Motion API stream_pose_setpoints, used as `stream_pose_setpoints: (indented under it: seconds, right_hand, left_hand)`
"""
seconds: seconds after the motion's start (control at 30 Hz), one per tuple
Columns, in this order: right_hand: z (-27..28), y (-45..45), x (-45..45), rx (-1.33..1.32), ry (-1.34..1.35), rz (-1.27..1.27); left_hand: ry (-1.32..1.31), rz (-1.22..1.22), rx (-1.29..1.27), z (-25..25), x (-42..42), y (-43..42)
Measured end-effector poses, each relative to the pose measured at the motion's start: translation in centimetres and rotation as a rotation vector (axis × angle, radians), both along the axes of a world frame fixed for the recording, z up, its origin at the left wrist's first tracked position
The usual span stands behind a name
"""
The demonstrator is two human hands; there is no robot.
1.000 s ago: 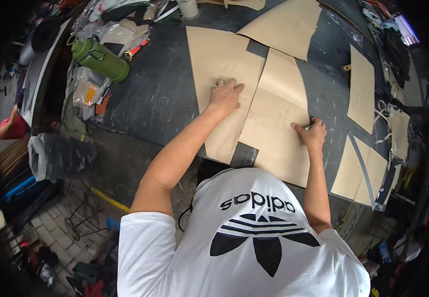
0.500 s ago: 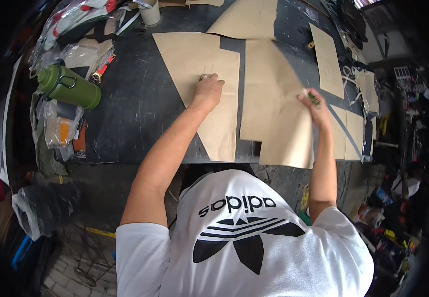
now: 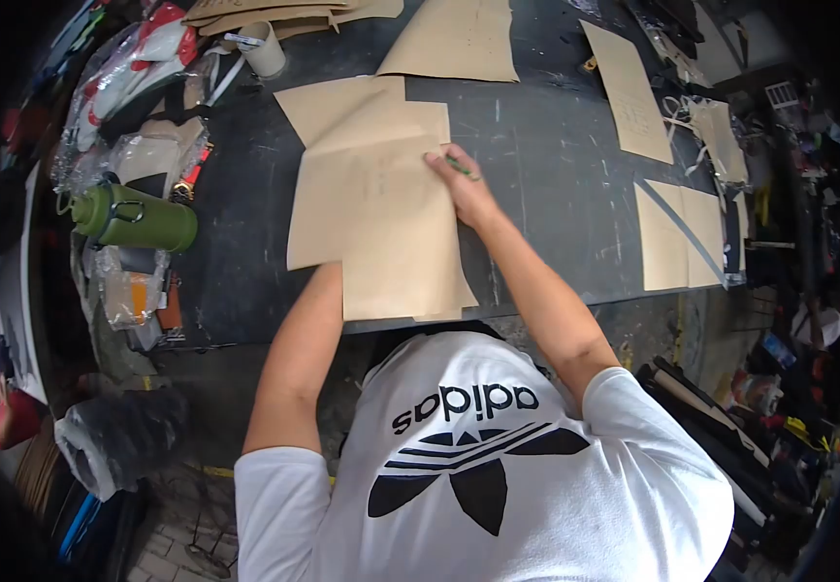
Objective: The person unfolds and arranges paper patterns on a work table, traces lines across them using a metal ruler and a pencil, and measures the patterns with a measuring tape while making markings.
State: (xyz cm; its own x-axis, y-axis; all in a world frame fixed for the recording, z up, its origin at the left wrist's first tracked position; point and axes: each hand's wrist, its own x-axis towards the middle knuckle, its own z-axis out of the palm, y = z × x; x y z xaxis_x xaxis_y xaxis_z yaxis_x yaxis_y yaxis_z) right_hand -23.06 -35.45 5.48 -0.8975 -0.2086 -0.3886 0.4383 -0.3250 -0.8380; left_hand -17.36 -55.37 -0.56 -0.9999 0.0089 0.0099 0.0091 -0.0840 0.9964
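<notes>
My right hand [image 3: 462, 175] pinches the right edge of a large brown paper sheet [image 3: 381, 218]. A thin green pen-like tool [image 3: 463, 169] is also held in that hand; its exact kind is too small to make out. The sheet lies over another brown paper piece [image 3: 308, 112], whose top corner shows at the upper left. Faint marks are visible on the upper sheet. Of my left arm only the forearm shows, running under the paper, so my left hand and its fingers are hidden.
A dark scratched table [image 3: 546, 213] bears more brown paper pieces [image 3: 629, 92] and a metal ruler [image 3: 682, 228] at the right. On the left are a green bottle [image 3: 144, 215] and plastic-wrapped items [image 3: 124, 291]. A cup with a marker [image 3: 265, 53] stands at the back.
My right hand has carried the brown sheet leftward, onto the other piece. My left hand, earlier visible on that piece, is now covered by the sheet.
</notes>
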Motion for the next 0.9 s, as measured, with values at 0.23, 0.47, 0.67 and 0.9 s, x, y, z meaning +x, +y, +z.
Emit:
stream_pose_setpoints:
  seconds: [0.23, 0.47, 0.67, 0.9]
  right_hand:
    - [-3.1, -4.0, 1.5, 0.855, 0.63, 0.042]
    - [-3.4, -4.3, 1.2, 0.953, 0.822, 0.085]
    - [-3.1, -4.5, 1.3, 1.055, 0.842, 0.168]
    - [-2.3, -5.4, 2.2, 1.141, 0.712, 0.128]
  left_hand:
    - [-0.152, 0.126, 0.179, -2.7, 3.8, -4.6]
    - [-0.575, 0.064, 0.61, 4.9, 1.7, -14.2]
    - [-0.474, -0.046, 0.305, 9.5, -6.3, -17.8]
    - [-0.158, -0.087, -0.068, 8.3, -6.2, -21.8]
